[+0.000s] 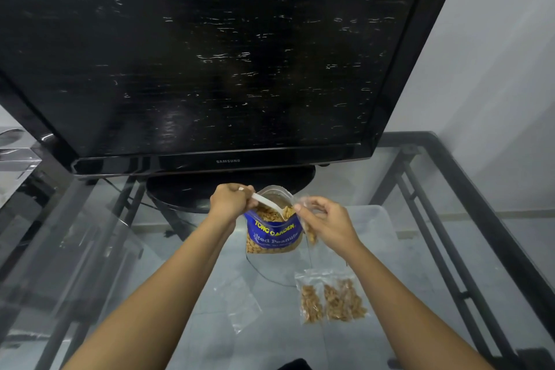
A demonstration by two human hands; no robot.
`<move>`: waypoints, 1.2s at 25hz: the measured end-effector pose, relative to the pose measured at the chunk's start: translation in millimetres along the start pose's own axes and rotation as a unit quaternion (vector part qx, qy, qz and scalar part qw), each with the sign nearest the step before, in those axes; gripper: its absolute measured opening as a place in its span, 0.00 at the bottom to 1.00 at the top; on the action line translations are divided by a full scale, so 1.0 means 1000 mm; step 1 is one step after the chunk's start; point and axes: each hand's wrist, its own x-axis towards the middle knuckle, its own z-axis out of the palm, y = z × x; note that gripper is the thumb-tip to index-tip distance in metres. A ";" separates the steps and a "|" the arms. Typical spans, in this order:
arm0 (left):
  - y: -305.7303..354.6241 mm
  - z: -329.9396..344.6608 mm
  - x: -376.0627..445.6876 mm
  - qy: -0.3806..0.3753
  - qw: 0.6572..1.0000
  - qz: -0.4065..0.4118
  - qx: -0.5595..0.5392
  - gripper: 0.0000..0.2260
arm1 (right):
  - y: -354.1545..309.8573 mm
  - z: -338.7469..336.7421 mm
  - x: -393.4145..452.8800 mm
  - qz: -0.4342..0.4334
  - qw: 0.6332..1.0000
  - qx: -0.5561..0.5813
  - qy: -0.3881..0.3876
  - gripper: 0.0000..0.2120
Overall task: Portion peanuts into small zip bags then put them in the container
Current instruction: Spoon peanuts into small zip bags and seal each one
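A blue peanut bag stands open on the glass table. My left hand grips a white plastic spoon whose bowl dips into the peanuts at the bag's mouth. Just right of the bag, my right hand pinches the top of a small clear zip bag with some peanuts at its bottom. Filled zip bags lie flat on the table, nearer to me on the right. An empty clear zip bag lies near the middle.
A large black television on a round base stands right behind the peanut bag. A clear plastic container sits to the right behind my right hand. The glass table has a black metal frame along its right edge.
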 end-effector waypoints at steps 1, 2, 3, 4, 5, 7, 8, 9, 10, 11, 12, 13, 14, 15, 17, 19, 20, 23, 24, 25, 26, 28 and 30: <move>0.001 -0.002 0.001 -0.001 1.000 -0.004 -0.008 0.06 | -0.001 -0.001 0.000 0.001 1.000 0.001 0.000 0.18; 0.001 -0.006 0.003 -0.001 1.000 -0.007 -0.014 0.07 | -0.001 -0.002 0.001 0.000 1.000 -0.001 0.003 0.18; 0.001 -0.009 0.006 -0.002 1.000 -0.012 -0.021 0.07 | -0.001 -0.004 0.001 -0.004 1.000 -0.009 0.011 0.19; 0.001 -0.013 0.008 -0.004 0.999 -0.018 -0.031 0.07 | -0.001 -0.005 0.002 -0.010 0.999 -0.027 0.022 0.21; 0.000 -0.017 0.011 -0.007 0.999 -0.024 -0.041 0.07 | -0.001 -0.007 0.004 -0.022 0.998 -0.051 0.033 0.22; 0.000 -0.024 0.016 -0.013 0.998 -0.033 -0.058 0.08 | -0.003 -0.010 0.006 -0.057 0.992 -0.104 0.044 0.23; 0.000 -0.027 0.018 -0.015 0.997 -0.035 -0.063 0.09 | -0.007 -0.011 0.006 -0.077 0.988 -0.130 0.043 0.23; 0.001 -0.030 0.021 -0.014 0.997 -0.035 -0.069 0.09 | -0.010 -0.011 0.007 -0.091 0.982 -0.159 0.037 0.23; 0.001 -0.033 0.023 -0.012 0.997 -0.034 -0.072 0.09 | -0.014 -0.010 0.008 -0.101 0.977 -0.187 0.028 0.23; 0.003 -0.036 0.024 -0.009 0.997 -0.032 -0.075 0.09 | -0.017 -0.009 0.009 -0.107 0.970 -0.216 0.017 0.24; 0.006 -0.039 0.025 -0.008 0.997 -0.029 -0.077 0.09 | -0.018 -0.008 0.011 -0.111 0.963 -0.244 0.006 0.25; 0.009 -0.042 0.026 -0.008 0.996 -0.024 -0.081 0.09 | -0.019 -0.006 0.013 -0.112 0.957 -0.269 -0.006 0.26; 0.013 -0.045 0.026 -0.008 0.996 -0.017 -0.084 0.09 | -0.020 -0.005 0.015 -0.111 0.952 -0.286 -0.018 0.27; 0.018 -0.048 0.026 -0.011 0.996 -0.009 -0.089 0.08 | -0.020 -0.003 0.016 -0.107 0.950 -0.293 -0.029 0.27; 0.029 -0.053 0.024 -0.016 0.996 0.011 -0.092 0.07 | -0.019 0.000 0.018 -0.105 0.950 -0.291 -0.041 0.28; 0.040 -0.053 0.021 -0.020 0.996 0.038 -0.082 0.06 | -0.020 0.003 0.017 -0.111 0.953 -0.280 -0.035 0.28; 0.043 -0.051 0.019 -0.023 0.996 0.053 -0.070 0.07 | -0.021 0.006 0.016 -0.118 0.954 -0.274 -0.026 0.28; 0.048 -0.040 0.010 -0.039 0.995 0.094 -0.008 0.08 | -0.023 0.012 0.015 -0.137 0.957 -0.255 -0.005 0.26; 0.050 -0.036 0.006 -0.043 0.992 0.116 0.024 0.08 | -0.024 0.014 0.014 -0.139 0.958 -0.249 -0.003 0.26; 0.054 -0.031 0.000 -0.047 0.986 0.146 0.061 0.08 | -0.024 0.016 0.014 -0.139 0.960 -0.244 -0.002 0.26; 0.059 -0.026 -0.007 -0.046 0.976 0.187 0.104 0.08 | -0.025 0.018 0.013 -0.137 0.962 -0.236 -0.001 0.27; 0.073 -0.018 -0.024 -0.031 0.937 0.286 0.196 0.07 | -0.026 0.021 0.011 -0.121 0.975 -0.188 -0.008 0.29; 0.087 -0.014 -0.041 -0.030 0.887 0.378 0.263 0.06 | -0.026 0.020 0.007 -0.093 0.992 -0.082 -0.026 0.28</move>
